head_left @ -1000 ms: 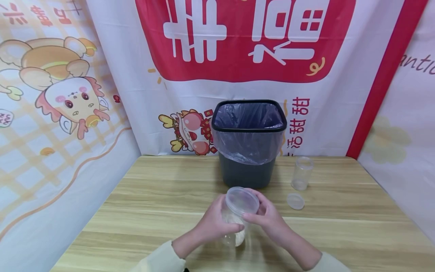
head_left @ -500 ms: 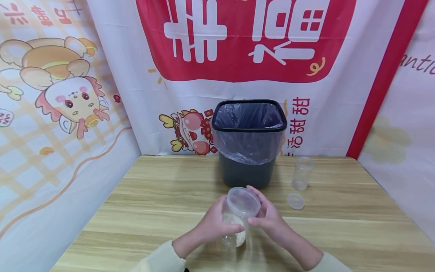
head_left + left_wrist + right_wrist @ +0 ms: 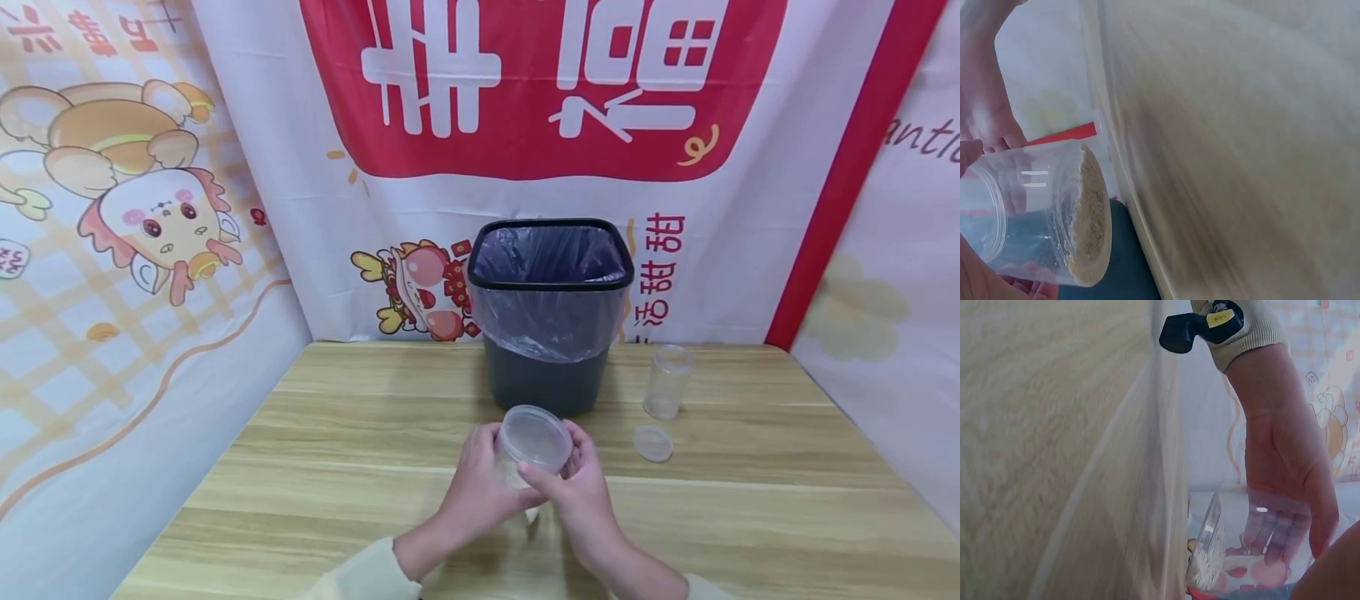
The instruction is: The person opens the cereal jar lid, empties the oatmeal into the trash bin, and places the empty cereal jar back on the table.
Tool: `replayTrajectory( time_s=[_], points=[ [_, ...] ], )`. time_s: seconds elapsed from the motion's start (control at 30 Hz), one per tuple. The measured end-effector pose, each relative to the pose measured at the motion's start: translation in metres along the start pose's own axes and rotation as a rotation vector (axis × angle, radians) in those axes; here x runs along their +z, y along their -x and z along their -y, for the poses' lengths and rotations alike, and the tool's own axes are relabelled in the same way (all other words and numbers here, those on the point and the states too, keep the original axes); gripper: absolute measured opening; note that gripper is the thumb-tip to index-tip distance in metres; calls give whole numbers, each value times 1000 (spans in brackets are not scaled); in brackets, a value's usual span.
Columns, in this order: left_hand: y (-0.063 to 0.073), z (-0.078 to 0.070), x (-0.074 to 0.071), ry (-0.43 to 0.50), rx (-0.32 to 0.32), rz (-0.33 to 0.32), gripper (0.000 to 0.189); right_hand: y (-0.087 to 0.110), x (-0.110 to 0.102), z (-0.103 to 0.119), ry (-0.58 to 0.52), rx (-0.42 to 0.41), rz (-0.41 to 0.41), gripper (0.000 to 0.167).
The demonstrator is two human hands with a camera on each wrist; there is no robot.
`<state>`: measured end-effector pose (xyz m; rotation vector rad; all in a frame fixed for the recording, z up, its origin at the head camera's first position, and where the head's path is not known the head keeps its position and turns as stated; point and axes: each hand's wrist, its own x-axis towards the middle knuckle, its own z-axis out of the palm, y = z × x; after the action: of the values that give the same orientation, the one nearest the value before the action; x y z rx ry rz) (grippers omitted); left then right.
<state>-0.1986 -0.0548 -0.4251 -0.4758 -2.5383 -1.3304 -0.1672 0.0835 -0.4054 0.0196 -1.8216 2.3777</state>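
A clear round plastic jar (image 3: 534, 442) with a see-through lid is held between both hands at the middle front of the table. Pale, crumbly, grain-like stuff (image 3: 1092, 222) lies in its base, close over the tabletop. My left hand (image 3: 483, 483) curls round the jar's left side, its thumb across the front. My right hand (image 3: 585, 496) grips the upper right side, the thumb lying at the lid's near edge. In the right wrist view, the left hand's fingers (image 3: 1272, 528) show through the clear wall. Most of the jar's lower body is hidden behind the hands in the head view.
A dark bin (image 3: 549, 375) with a plastic liner stands behind the jar. To its right are an uncapped clear jar (image 3: 666, 387) and, before it, a loose round lid (image 3: 652, 443). Printed cloths (image 3: 420, 200) hang round the wooden table (image 3: 337, 467).
The right hand and forearm have swung left and turned, bringing the thumb further left along the lid's edge. The jar has shifted slightly away, and less of its base shows.
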Motion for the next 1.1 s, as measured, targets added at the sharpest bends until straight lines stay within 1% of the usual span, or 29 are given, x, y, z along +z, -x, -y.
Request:
replayTrajectory(
  time_s=[0.1,0.23,0.33,0.43,0.57,0.67,0.77,0.87,1.0,1.1],
  points=[
    [1,-1,3,-57,19,-4,92,1,3,-2,14,20,-27,79],
    [2,0,4,-84,53,-6,90,1,3,-4,38,28,-29,77],
    [1,2,2,-81,73,-8,89,-2,0,-6,53,34,-16,75],
    [0,3,-1,-47,83,6,88,-6,-5,-6,65,29,22,75],
    [-1,6,-7,46,66,60,84,-10,-13,-4,52,20,104,75],
    [-1,7,-11,96,59,107,81,-13,-19,-3,41,22,173,74],
    [-1,10,-14,134,66,150,79,-17,-26,-2,24,19,262,74],
    [-1,11,-18,189,75,204,78,-20,-32,-3,14,3,369,75],
    [-2,14,-21,233,89,273,78,-25,-39,-6,4,-29,500,76],
    [-1,15,-22,238,89,297,77,-26,-43,-8,-12,-45,562,75]
  ],
)
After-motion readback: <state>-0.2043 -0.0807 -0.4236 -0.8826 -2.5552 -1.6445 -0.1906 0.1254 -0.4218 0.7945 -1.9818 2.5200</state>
